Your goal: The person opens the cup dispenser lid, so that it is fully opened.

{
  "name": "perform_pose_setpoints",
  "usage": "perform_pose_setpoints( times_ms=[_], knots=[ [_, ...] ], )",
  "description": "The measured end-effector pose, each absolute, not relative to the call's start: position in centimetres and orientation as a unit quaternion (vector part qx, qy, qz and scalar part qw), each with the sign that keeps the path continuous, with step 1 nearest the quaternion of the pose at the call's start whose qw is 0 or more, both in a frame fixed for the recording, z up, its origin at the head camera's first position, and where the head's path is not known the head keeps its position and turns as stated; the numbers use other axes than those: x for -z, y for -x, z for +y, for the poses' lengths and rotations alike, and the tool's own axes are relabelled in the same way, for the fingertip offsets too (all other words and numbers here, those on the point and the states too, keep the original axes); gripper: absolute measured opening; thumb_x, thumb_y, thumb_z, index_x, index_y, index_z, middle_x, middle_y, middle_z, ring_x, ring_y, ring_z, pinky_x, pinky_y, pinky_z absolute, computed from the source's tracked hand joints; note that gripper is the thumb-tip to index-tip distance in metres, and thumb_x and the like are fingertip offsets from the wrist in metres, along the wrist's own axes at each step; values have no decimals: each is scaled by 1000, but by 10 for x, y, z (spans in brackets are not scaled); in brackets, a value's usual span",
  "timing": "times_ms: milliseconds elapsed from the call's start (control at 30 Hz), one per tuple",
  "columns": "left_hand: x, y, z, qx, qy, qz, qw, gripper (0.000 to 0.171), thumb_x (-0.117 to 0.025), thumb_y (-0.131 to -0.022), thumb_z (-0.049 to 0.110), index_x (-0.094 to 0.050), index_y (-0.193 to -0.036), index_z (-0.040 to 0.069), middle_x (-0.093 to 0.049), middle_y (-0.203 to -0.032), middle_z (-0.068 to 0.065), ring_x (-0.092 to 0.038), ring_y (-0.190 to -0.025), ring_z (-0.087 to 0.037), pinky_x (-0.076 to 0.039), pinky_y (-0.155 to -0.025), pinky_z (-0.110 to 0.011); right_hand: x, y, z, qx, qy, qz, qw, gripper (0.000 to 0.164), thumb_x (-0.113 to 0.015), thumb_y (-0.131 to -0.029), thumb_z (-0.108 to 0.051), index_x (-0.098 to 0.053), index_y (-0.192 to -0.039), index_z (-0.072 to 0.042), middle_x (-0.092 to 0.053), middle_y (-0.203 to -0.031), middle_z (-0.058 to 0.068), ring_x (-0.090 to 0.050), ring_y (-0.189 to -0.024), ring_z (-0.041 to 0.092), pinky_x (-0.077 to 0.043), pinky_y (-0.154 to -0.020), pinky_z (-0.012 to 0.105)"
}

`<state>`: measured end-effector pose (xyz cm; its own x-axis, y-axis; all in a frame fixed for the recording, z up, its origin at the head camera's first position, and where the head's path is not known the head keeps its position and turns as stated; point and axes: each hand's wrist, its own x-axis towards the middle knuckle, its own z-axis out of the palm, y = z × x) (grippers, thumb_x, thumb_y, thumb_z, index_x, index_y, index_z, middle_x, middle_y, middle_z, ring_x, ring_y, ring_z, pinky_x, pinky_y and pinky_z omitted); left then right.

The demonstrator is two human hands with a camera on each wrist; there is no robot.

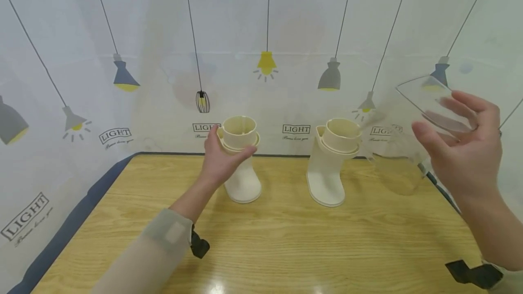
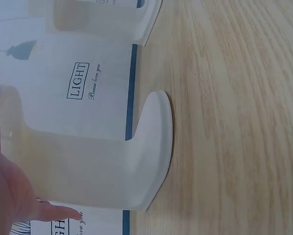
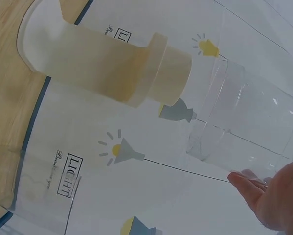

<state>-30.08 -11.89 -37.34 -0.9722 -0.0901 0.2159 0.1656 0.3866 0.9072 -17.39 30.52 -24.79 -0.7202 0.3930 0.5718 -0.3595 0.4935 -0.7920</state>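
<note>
Two cream plastic stands with round collars are upright on the wooden table. My left hand [image 1: 222, 155] grips the top of the left stand [image 1: 243, 180], its thumb across the front of the collar. That stand's curved foot [image 2: 153, 152] rests on the table in the left wrist view. My right hand [image 1: 470, 144] holds a clear plastic container [image 3: 249, 117] raised off the table, to the right of the other stand [image 1: 327, 176]. The container's far wall blends into the backdrop. A second clear container [image 1: 398, 173] stands on the table below and left of the right hand.
The wooden table [image 1: 261, 244] runs back to a pale backdrop [image 1: 229, 26] printed with hanging lamps and "LIGHT" labels. Dark blue edging [image 1: 77, 212] lines the table's left side. Black wrist mounts sit on both wrists.
</note>
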Motion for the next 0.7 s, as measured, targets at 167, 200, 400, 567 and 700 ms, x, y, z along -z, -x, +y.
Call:
perform_pose_setpoints(
  times_ms=[167,200,400,567,700],
  knots=[
    [373,302,-119,554,33,-822,128,130,-94,-79,59,-14,-174,20,-36,-167,-17,-47,-145,-35,-41,-126,-59,256,171,314,-486,29,-797,357,79,-83,-93,-18,-43,-160,-31,-55,-150,-17,-65,-109,-5,-51,-82,1],
    [373,303,-120,554,37,-821,130,128,-94,-79,58,-17,-173,19,-38,-164,-16,-48,-144,-34,-43,-125,-58,258,171,316,-485,31,-799,354,79,-83,-93,-19,-43,-160,-31,-54,-150,-17,-65,-109,-6,-50,-82,1],
    [372,308,-126,545,61,-827,124,119,-94,-80,56,-25,-170,19,-48,-154,-15,-55,-136,-33,-48,-119,-58,274,167,331,-485,38,-807,336,79,-83,-95,-16,-42,-161,-30,-55,-150,-18,-65,-108,-10,-52,-83,1],
    [371,312,-134,549,83,-825,107,116,-93,-83,55,-25,-171,20,-49,-156,-13,-55,-140,-33,-48,-121,-59,290,163,344,-479,38,-818,316,78,-82,-97,-14,-40,-161,-28,-53,-148,-21,-67,-101,-18,-54,-78,3],
    [371,315,-138,555,93,-821,90,116,-92,-84,56,-24,-172,23,-50,-159,-12,-53,-147,-35,-47,-122,-61,307,160,357,-466,51,-833,295,80,-82,-98,-18,-38,-163,-29,-50,-149,-24,-63,-98,-24,-53,-75,2]
  ],
)
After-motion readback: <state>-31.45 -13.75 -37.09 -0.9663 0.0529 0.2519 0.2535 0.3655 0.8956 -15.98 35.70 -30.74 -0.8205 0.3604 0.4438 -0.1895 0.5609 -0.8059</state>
